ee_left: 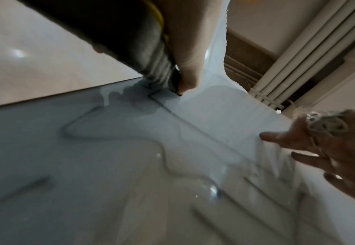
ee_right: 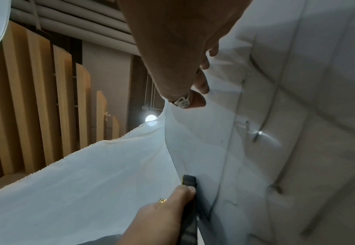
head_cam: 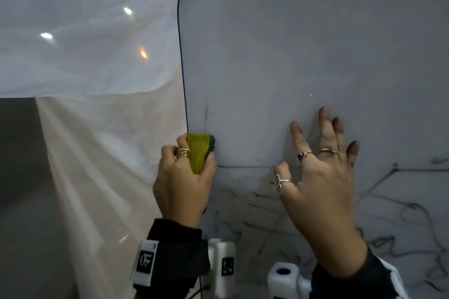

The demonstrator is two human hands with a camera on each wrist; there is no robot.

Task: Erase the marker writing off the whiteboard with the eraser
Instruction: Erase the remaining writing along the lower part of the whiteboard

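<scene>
I am gripping the eraser [head_cam: 201,152] in my left hand [head_cam: 181,183], fingers curled over its yellow-green back and thumb clamped against its dark felt side; the felt face is pressing flat on the whiteboard [head_cam: 303,43], right at the board's left edge, where a thin dark border [head_cam: 180,56] is running up and curving over; a gold ring [head_cam: 182,153] is sitting on one curled finger; in the left wrist view the grey felt [ee_left: 151,54] is meeting the glossy surface at the end of a drawn line. My right hand [head_cam: 323,189] is lying flat on the board just beside the eraser, fingers spread wide and straight, holding nothing; silver rings [head_cam: 328,150] are showing on the thumb and two fingers. The marker writing [head_cam: 401,213] is lying across the lower part of the board, under and below my right hand: loops, squiggles and straight strokes in dark ink, with one horizontal line [head_cam: 245,167] running between the two hands; a faint vertical smear [head_cam: 206,111] is showing above the eraser; the upper area of the board is looking wiped. White cloth [head_cam: 85,43] is hanging to the left of the board; black wrist straps with white tagged camera blocks [head_cam: 145,260] are wrapping both my wrists.
</scene>
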